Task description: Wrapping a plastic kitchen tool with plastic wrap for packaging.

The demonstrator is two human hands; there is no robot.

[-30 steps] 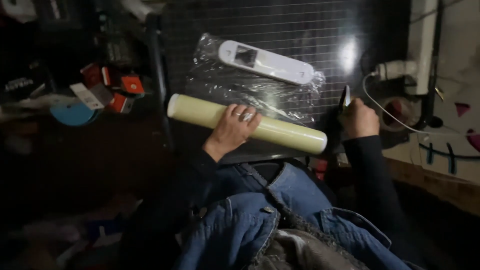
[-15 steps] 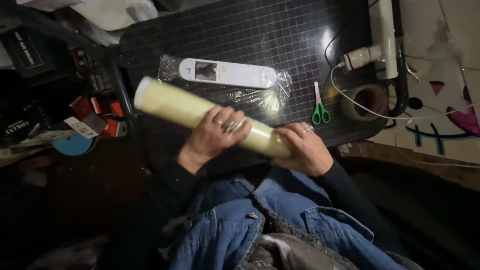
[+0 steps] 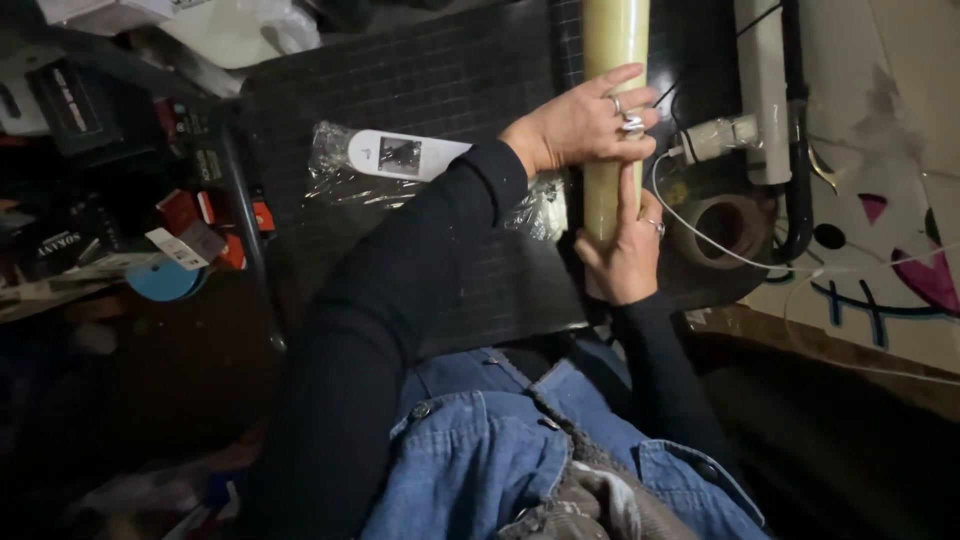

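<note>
A long pale yellow roll (image 3: 612, 40) stands nearly vertical in the picture, over the right part of a black gridded cutting mat (image 3: 400, 90). My left hand (image 3: 580, 125) wraps around the roll's middle, with rings on the fingers. Lower down, my right hand (image 3: 625, 255) grips the roll's near end, one finger stretched up along it. A white flat device (image 3: 405, 155) lies on crinkled clear plastic wrap (image 3: 330, 175) left of the roll, partly hidden by my left sleeve.
A roll of tape (image 3: 725, 230) and a white cable (image 3: 730, 255) lie right of the roll. White pipe fittings (image 3: 765, 90) run along the mat's right edge. Red and white small boxes (image 3: 195, 235) and a blue disc (image 3: 160, 282) crowd the dark left side.
The roll has swung from lying across the mat to pointing away from me at the right. Both hands moved right with it; the green scissors are hidden now.
</note>
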